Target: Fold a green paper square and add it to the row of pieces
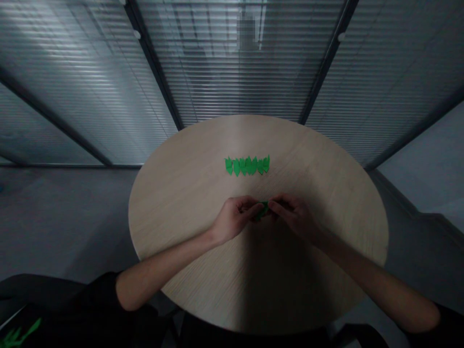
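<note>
Between my two hands is a small piece of green paper [265, 207], partly hidden by the fingers; it looks folded. My left hand [237, 215] is closed, pinching its left side between thumb and fingers. From the other side, the thumb and fingers of my right hand [295, 215] grip its right edge. Both hands are just above the round wooden table [174, 208]. Beyond them on the tabletop lies a row of several pointed green paper pieces [247, 166], set side by side and close together.
Glass panels with horizontal blinds [242, 82] stand behind the table's far edge. Something bright green [21, 333] shows on a dark surface at the lower left. A dark chair part [358, 333] is at the lower right.
</note>
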`<state>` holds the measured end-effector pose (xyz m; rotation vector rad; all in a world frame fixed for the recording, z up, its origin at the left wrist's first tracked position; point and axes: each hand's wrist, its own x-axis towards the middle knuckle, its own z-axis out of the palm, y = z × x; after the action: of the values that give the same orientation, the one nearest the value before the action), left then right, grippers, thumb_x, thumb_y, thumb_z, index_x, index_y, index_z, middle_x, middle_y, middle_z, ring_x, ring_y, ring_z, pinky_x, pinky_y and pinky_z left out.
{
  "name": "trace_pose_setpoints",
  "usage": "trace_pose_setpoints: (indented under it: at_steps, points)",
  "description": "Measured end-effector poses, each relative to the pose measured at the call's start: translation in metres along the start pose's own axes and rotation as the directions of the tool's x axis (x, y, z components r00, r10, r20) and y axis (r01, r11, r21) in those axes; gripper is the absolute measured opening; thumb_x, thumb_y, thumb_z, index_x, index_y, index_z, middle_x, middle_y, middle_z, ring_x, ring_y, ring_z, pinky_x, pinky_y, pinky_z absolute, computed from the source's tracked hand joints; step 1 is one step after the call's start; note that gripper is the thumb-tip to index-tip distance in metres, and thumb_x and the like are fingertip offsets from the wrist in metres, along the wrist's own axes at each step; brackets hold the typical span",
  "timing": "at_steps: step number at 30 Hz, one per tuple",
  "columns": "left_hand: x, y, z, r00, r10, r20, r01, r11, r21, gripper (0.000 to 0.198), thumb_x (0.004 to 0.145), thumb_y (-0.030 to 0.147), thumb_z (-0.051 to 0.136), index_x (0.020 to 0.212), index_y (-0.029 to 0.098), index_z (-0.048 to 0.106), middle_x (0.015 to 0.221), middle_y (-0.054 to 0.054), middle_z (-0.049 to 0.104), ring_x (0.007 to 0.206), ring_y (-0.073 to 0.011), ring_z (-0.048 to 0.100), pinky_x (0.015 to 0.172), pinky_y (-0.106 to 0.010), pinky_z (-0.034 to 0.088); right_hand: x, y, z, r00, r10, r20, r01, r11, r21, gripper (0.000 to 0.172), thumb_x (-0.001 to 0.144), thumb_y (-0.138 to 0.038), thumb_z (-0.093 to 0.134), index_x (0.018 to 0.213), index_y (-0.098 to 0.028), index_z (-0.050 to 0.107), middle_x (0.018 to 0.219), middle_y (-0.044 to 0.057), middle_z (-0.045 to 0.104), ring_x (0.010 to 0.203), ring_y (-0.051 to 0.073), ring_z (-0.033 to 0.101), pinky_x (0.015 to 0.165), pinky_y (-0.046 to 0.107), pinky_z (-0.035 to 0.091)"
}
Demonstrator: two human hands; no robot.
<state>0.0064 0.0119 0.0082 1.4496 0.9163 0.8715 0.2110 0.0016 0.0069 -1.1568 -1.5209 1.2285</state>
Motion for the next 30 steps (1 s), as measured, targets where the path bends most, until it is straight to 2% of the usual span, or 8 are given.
trace_pose_setpoints:
  at_steps: [8,16,22,30]
  points:
    - [0.0025,-0.0024,-0.0004,0.994,-0.041,0.106,0.041,0.999,0.0,0.02,0.086,0.033,0.073,0.086,0.013,0.071,0.075,-0.004,0.071,0.063,-0.0123,0.064,0.059,-0.023,0.05,0.0017,0.0024,-0.001,1.0,0.027,-0.009,-0.027,0.999,0.024,0.03,0.089,-0.05,0.07,0.084,-0.02,0.069,0.071,0.002,0.069,0.064,0.015,0.065,0.061,0.027,0.052]
    - [0.0015,-0.0054,-0.0003,0.992,-0.066,0.104,0.064,0.998,0.029,0.023,0.085,0.034,0.075,0.088,0.012,0.069,0.078,-0.005,0.072,0.064,-0.013,0.065,0.059,-0.023,0.05,0.0002,0.0032,-0.0006,0.999,-0.005,0.034,0.007,0.998,-0.068,0.028,0.091,-0.046,0.067,0.085,-0.019,0.068,0.071,0.001,0.066,0.064,0.014,0.061,0.059,0.026,0.047]
    - [0.0003,-0.0054,-0.0003,0.993,0.048,0.107,-0.062,0.99,0.128,0.035,0.098,0.046,0.06,0.092,0.013,0.069,0.08,-0.005,0.069,0.07,-0.0139,0.062,0.062,-0.024,0.048,-0.0015,-0.0009,-0.001,0.997,-0.023,0.07,0.027,0.998,-0.061,0.025,0.092,-0.042,0.066,0.083,-0.019,0.069,0.071,0.001,0.065,0.066,0.014,0.06,0.062,0.026,0.047]
    - [0.0013,-0.0019,-0.0025,0.986,0.087,0.143,-0.108,0.984,0.141,0.034,0.101,0.042,0.055,0.083,0.014,0.063,0.073,-0.001,0.059,0.068,-0.0126,0.055,0.061,-0.024,0.043,-0.0004,-0.0002,-0.0007,0.997,-0.013,0.077,0.02,0.996,-0.087,0.024,0.091,-0.042,0.065,0.083,-0.02,0.069,0.072,0.001,0.064,0.066,0.015,0.059,0.06,0.027,0.046]
